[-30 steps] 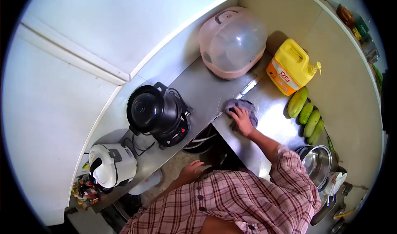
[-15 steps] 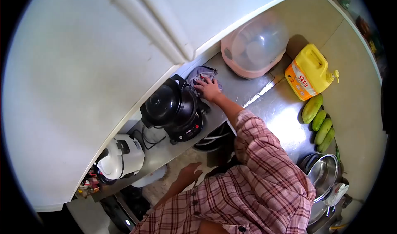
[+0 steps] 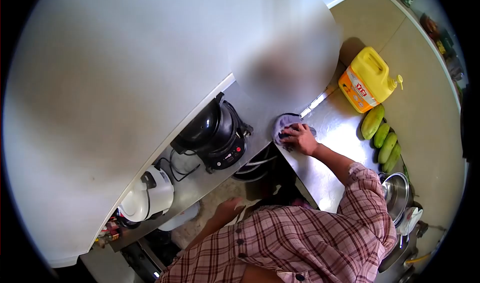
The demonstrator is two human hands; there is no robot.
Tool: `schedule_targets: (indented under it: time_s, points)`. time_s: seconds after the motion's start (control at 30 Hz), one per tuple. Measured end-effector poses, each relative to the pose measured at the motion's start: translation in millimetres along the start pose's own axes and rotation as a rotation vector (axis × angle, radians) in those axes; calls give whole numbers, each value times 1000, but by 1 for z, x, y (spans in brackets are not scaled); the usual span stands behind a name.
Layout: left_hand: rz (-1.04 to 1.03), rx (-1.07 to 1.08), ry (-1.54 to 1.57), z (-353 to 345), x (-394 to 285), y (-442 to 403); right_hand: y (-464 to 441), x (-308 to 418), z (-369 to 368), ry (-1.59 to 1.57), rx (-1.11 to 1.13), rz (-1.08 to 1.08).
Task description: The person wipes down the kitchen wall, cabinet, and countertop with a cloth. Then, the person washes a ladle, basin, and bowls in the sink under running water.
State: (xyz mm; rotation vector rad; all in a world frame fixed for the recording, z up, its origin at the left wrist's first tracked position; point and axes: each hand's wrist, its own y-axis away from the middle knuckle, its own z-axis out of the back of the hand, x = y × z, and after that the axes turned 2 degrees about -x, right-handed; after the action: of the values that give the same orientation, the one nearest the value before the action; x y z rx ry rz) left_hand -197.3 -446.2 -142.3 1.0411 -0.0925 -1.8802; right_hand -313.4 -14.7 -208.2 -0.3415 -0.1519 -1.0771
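Note:
My right hand (image 3: 301, 139) presses down on a crumpled grey-purple cloth (image 3: 283, 126) at the inner corner of the steel counter (image 3: 320, 170), its fingers bent over the fabric. My left hand (image 3: 228, 210) hangs low beside my body, below the counter edge, with nothing visible in it and its fingers loosely apart. To the left of the cloth stands a black electric cooker (image 3: 220, 135) with a dark lid and a control panel.
A yellow jug with a pump (image 3: 367, 80) stands by the wall, with several green gourds (image 3: 372, 123) lined up below it. Metal pots (image 3: 397, 193) stand at the right. A white rice cooker (image 3: 147, 195) is at the left. A white cabinet (image 3: 125, 73) overhangs the counter. A round area beyond the cloth is blurred.
My right hand has moved the cloth from beside the black cooker to the counter's inner corner, rightward and toward me. My left hand stays low. The pink-based domed container is now lost in blur.

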Motion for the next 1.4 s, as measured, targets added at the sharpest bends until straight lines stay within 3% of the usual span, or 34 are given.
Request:
schedule_targets:
  time_s: [0.13,0.27,0.37,0.4,0.6,0.7,0.8,0.9,1.0,1.2,1.3,1.4]
  points:
    - [-119,-37,-12,-11,9,-1,-88,7,-21,163,-19,-115]
    - [20,83,-37,-3,-5,-1,-213,22,-37,201,214,-163]
    - [16,85,-4,-10,0,2,-273,28,-57,222,183,-200]
    - [99,140,-11,-19,9,0,-280,31,-56,218,183,-226]
    - [163,243,103,-43,39,-12,-156,13,-38,95,-64,-262]
    - [-78,153,11,-20,10,-15,-55,1,-16,130,-202,-323]
    - [-145,219,65,-20,12,-32,18,-13,10,190,-182,-452]
    - [-161,211,-219,2,-32,-71,82,-61,52,299,-263,-738]
    - [-316,178,-172,14,-59,-110,122,-78,52,384,-346,-958]
    - [-445,75,-79,56,-189,-183,180,59,33,296,-432,-1086]
    - [-693,-80,-150,72,-254,-234,202,115,34,196,-341,-1032]
    - [-935,-243,-218,76,-325,-304,197,125,35,115,-223,-1040]
